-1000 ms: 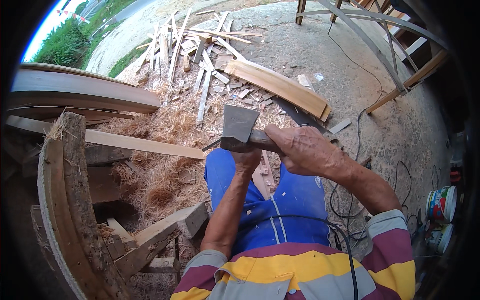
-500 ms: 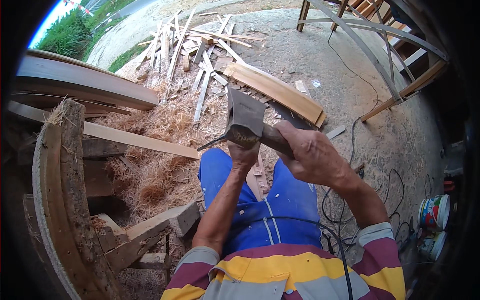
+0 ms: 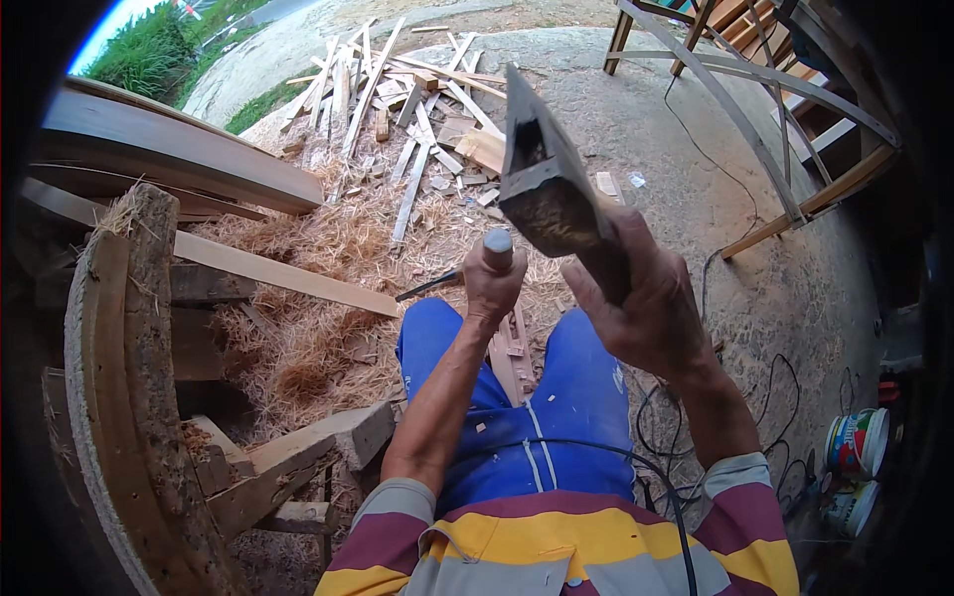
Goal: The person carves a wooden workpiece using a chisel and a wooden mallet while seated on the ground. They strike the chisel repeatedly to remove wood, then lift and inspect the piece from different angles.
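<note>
My left hand (image 3: pixel 494 288) is closed around an upright chisel, whose round handle end (image 3: pixel 497 241) pokes out above my fist; its blade is hidden below. My right hand (image 3: pixel 646 288) grips the short wooden handle of a hatchet (image 3: pixel 552 174). The hatchet's wide metal head hangs in the air above and to the right of the chisel, apart from it. A narrow wooden piece (image 3: pixel 509 363) with notches cut in it lies between my thighs, under my left hand.
A dark thin bar (image 3: pixel 429 286) lies left of my fist, by a plank's end (image 3: pixel 373 300). Wood shavings (image 3: pixel 308 338) and offcuts (image 3: pixel 397 99) cover the ground ahead. A rough timber stand (image 3: pixel 149 377) is at left; cables (image 3: pixel 686 417) and paint buckets (image 3: pixel 857 442) at right.
The hatchet has lifted off the top of the chisel, rising up and to the right with my right hand. My left hand keeps its grip, and the chisel's handle end now shows.
</note>
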Tool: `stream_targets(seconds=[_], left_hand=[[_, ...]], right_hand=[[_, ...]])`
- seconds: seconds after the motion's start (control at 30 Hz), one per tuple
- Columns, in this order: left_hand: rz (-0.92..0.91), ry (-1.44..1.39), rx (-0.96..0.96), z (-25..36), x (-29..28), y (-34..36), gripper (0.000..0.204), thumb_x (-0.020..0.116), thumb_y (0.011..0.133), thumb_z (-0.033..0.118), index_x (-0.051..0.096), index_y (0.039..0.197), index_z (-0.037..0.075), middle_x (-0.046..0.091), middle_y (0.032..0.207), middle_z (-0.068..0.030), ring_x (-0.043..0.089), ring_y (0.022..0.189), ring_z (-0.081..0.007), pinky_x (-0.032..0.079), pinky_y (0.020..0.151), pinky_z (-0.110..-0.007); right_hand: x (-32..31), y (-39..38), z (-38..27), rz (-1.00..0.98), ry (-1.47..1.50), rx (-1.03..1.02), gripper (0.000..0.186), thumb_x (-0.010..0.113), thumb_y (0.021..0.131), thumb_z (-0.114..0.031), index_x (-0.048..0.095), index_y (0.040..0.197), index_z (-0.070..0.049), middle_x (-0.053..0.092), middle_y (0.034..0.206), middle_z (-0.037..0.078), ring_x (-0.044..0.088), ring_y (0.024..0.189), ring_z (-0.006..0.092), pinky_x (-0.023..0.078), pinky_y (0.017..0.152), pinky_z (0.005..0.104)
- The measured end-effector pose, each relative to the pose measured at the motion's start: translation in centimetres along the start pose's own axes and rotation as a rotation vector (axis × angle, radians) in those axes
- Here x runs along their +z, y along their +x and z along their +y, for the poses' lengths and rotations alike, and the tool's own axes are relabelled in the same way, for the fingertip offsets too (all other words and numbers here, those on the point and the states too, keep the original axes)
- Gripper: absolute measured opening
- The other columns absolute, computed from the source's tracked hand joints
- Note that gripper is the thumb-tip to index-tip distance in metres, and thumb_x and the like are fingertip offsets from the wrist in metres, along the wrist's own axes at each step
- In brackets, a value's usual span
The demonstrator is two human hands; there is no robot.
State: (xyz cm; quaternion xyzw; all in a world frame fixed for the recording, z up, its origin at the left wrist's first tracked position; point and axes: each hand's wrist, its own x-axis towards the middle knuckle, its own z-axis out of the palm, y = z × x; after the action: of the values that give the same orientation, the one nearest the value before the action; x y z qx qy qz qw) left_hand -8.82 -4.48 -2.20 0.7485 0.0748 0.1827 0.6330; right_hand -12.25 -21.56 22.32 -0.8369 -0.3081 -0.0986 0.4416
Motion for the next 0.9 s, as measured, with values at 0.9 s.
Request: stream_targets(seconds=[0.9], left_hand=[[0.053,0.138,0.269,6.9,-3.0,-1.0,0.022,0.081,0.078,0.005,0.06,0.085,0.007,0.061,0.075,-0.0082,0.063,0.065,-0.0216,0.049,0.058,-0.032]], right_hand=[[6.6,-16.6,13.0,-0.295,-0.159,0.777,0.052,0.07,0.087,-0.021,0.047,0.131,-0.008,0.068,0.098,0.028,0.064,0.093,0.0502,0.051,0.079,0.0552]])
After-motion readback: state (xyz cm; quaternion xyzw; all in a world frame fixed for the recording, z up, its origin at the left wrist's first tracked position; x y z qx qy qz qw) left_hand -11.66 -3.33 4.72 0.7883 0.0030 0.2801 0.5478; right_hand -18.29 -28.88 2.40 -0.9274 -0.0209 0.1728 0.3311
